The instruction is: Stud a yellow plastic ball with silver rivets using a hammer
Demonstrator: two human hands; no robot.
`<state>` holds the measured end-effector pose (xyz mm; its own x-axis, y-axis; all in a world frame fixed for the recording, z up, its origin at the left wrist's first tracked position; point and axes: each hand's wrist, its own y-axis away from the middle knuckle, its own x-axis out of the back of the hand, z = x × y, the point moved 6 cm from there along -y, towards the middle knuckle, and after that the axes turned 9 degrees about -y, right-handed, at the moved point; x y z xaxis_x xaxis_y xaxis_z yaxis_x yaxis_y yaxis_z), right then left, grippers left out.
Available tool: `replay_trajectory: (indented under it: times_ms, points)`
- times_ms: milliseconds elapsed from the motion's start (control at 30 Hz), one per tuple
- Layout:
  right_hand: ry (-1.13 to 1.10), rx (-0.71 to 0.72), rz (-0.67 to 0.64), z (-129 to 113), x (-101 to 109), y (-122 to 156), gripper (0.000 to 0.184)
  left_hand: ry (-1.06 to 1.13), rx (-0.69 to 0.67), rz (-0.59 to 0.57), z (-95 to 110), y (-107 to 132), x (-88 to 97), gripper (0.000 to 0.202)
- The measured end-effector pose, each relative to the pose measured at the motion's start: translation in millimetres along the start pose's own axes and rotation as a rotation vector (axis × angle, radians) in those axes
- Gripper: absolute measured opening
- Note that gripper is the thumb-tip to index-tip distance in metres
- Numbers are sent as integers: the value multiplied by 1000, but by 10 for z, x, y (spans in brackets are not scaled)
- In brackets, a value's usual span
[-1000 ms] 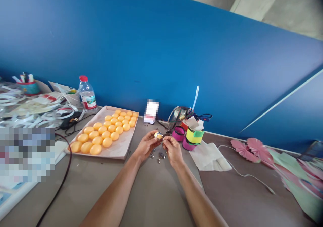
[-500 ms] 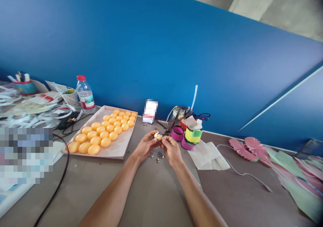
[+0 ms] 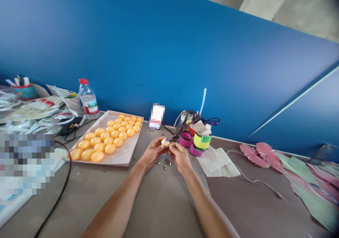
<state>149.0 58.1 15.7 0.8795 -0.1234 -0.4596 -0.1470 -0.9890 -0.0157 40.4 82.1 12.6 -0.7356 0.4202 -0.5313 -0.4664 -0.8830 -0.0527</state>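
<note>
My left hand (image 3: 153, 154) is closed around a small orange ball (image 3: 166, 143), holding it between thumb and fingers. Shiny silver pieces cover the top of this ball. Close against its right side, my right hand (image 3: 180, 156) has thumb and fingertips pinched together; whatever is in the pinch is too small to make out. On the table below both hands lie several small shiny metal pieces (image 3: 167, 162). To the left, several plain orange balls (image 3: 110, 148) sit in rows in a shallow pale tray (image 3: 124, 158).
Pink and yellow containers (image 3: 202, 141) stand right of my hands, beside white paper (image 3: 219, 165). A plastic bottle (image 3: 89, 100) stands behind the tray. A dark cable (image 3: 65, 185) crosses the left side. Pink paper fans (image 3: 261, 155) lie at the right. A blue partition (image 3: 148, 54) rises behind.
Both hands stay almost in place, with the ball still between them. The silver-covered side of the ball looks slightly turned. The whole view has shifted a little.
</note>
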Motion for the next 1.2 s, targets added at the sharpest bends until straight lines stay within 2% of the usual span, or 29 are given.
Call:
replay_trajectory:
  times_ms: [667, 867, 1200]
  points:
    - [6, -73, 87, 85, 99, -16, 22, -164, -46, 45, -65, -12, 65, 40]
    - [54, -43, 97, 82, 92, -12, 26, -119, -26, 47, -87, -1, 60, 40]
    - [172, 9, 153, 72, 125, -24, 18, -121, -31, 39, -83, 1, 14, 37]
